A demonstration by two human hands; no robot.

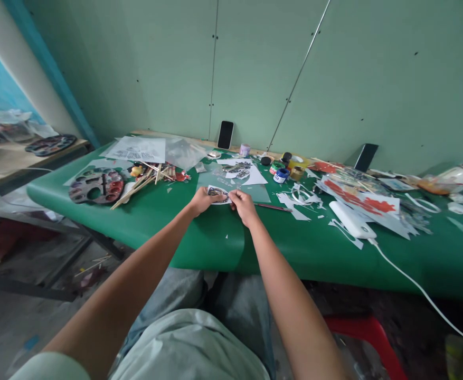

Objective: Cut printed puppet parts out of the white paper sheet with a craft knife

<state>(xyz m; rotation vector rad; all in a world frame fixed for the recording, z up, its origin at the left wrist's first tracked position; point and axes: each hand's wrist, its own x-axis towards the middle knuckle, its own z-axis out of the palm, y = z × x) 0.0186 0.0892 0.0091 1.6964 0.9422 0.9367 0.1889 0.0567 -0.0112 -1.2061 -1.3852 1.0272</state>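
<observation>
Centrally, both hands [202, 201] [242, 206] pinch a printed paper [219, 191], long axis left-to-right; the blue jar [281, 176] bears an illegible label.

the left hand [203, 201] and right hand [244, 206] hold a printed paper piece [217, 193]. a blue paint jar [281, 176] stands beyond the right hand, a paint palette [79, 192] well left of the left hand.
</observation>
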